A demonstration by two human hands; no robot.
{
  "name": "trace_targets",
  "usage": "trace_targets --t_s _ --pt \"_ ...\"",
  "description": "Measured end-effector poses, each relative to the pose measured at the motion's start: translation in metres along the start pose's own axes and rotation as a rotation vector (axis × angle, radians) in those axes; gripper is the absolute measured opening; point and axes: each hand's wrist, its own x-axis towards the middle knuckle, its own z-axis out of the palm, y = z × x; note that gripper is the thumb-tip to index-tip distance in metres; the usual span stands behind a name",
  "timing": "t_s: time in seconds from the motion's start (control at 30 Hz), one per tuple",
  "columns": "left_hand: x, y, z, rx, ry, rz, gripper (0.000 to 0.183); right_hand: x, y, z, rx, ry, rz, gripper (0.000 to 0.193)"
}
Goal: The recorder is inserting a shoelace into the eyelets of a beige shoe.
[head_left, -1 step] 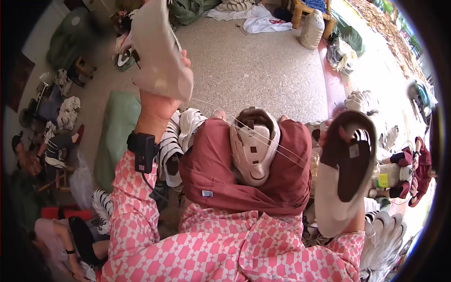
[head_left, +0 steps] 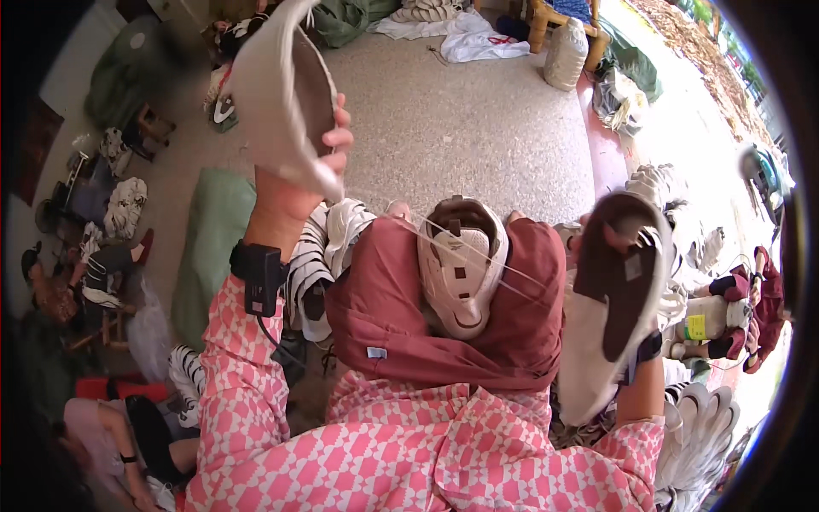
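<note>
High at the upper left, my left hand [head_left: 339, 141] grips a beige shoe piece [head_left: 275, 102] with a raised rim and a brownish inside. My right hand [head_left: 611, 239], mostly hidden behind it, holds up a beige shoe upper [head_left: 589, 346] with dark brown lining at the right. Between my knees stands another beige shoe upper [head_left: 461, 286], toe toward me and brown lining at its opening. Thin pale threads [head_left: 503, 269] stretch across this shoe toward my right side; their ends are hard to make out.
White shoe pieces [head_left: 309, 277] lie beside my left leg, with a green sack [head_left: 212, 247] further left. Stacked soles [head_left: 699, 448] and more shoe parts sit at my right. Other people work on both sides. A filled bottle [head_left: 566, 55] stands far ahead.
The shoe piece in my left hand has turned, so its inside now shows. The shoe in my right hand has shifted slightly left, uncovering more of my wrist.
</note>
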Motion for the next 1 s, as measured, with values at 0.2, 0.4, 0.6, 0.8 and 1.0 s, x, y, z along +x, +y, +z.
trace_targets --t_s 0.2,0.4,0.6,0.8,1.0 --pt "0.008 -0.030 0.023 0.421 -0.051 -0.036 0.049 0.081 0.002 0.061 -0.647 -0.354 -0.353 0.037" --pt "0.038 -0.066 0.024 0.742 0.130 -0.359 0.049 0.150 0.028 0.085 -1.255 -0.341 -0.747 0.038" --pt "0.056 -0.093 -0.015 0.765 0.346 -0.650 0.049 0.143 0.018 0.065 -0.881 -0.522 -0.236 0.046" --pt "0.070 -0.105 -0.027 1.109 0.348 -0.605 0.052 0.106 0.005 0.061 -0.526 -0.173 -0.142 0.047" --pt "0.076 -0.119 -0.021 1.476 0.314 -0.454 0.050 0.124 0.026 0.113 -0.511 -0.147 -0.436 0.044"
